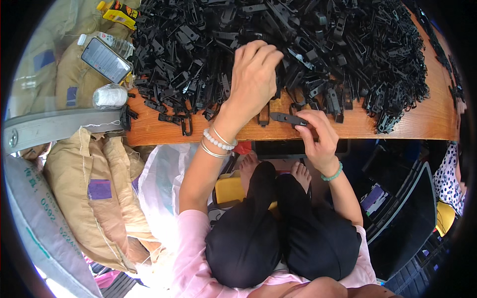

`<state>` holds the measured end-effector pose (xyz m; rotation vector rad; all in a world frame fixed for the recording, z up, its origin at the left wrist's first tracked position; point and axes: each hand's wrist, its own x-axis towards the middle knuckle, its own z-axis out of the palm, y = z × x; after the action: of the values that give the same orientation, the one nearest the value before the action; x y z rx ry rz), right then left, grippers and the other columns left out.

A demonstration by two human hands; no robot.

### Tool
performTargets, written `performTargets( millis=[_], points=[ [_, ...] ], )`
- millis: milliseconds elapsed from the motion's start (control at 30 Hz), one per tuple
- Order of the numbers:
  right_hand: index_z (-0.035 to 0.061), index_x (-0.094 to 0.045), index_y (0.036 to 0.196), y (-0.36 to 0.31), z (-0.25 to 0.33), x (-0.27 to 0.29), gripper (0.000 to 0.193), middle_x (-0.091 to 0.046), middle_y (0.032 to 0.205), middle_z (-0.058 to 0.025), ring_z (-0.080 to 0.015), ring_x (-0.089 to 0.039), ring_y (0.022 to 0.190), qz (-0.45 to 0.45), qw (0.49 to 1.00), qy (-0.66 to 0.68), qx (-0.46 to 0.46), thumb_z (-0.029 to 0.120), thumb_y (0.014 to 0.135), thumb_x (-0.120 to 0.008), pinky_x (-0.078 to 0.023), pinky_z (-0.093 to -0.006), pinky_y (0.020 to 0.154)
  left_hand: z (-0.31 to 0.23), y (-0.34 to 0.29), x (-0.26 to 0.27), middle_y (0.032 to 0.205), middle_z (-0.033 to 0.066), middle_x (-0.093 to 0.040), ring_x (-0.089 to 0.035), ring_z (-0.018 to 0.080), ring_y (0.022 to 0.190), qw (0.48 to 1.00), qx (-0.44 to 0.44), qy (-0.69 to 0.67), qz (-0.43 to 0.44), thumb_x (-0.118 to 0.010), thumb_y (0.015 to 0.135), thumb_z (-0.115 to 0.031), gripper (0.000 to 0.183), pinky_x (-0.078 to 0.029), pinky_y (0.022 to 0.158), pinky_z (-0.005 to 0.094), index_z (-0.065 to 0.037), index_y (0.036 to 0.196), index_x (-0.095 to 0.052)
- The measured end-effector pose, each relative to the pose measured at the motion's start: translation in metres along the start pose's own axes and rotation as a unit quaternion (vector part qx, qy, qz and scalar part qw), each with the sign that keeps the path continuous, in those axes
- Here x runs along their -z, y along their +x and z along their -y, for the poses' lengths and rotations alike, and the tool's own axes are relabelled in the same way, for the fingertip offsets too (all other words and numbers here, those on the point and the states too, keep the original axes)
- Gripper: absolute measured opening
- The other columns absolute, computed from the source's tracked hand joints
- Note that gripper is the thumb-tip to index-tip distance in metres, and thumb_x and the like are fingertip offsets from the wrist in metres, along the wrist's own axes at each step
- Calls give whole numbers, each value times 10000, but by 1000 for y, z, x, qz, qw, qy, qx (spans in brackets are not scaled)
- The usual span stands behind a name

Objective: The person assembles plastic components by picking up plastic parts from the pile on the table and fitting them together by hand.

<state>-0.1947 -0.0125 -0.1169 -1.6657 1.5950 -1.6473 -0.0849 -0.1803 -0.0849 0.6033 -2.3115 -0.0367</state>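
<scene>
A large heap of black plastic clips point(198, 54) covers most of the wooden table point(164, 130). My left hand point(254, 74) is over the near side of the heap, back upward and fingers curled down. Its fingertips are hidden, so what they hold cannot be made out. At the table's front edge, my right hand point(320, 136) is closed, thumb and fingers pinching one long black plastic clip point(288, 119). That clip lies nearly level, its narrow end pointing left toward the left wrist. Several loose parts lie on the wood between the hands and the heap.
Left of the heap are a phone point(107, 59), a clear bottle point(119, 43), a yellow bottle point(118, 14) and a spool of white thread point(110, 95). Brown sacks point(82, 198) and a white plastic bag point(161, 179) stand at the left. Dark trays point(407, 223) are at the right.
</scene>
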Motion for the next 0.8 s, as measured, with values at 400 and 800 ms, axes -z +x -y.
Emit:
performTargets(
  millis=[400,800],
  points=[
    [-50,-594,1005,4,1,0,233,-617,932,-155,-199,-602,692,-17,1000,3,-20,-83,783,-656,-486,-244,530,20,32,1,900,62,-633,-554,241,862,996,-56,65,-17,-660,712,-10,204,-453,759,336,-25,915,-669],
    [-36,-600,1003,4,2,0,223,-603,934,-127,-162,-590,681,-19,998,34,-54,-75,790,-654,-482,-237,544,12,49,-3,856,64,-542,-496,225,795,976,-188,56,92,-620,679,-18,155,-419,716,318,-51,819,-677]
  ],
)
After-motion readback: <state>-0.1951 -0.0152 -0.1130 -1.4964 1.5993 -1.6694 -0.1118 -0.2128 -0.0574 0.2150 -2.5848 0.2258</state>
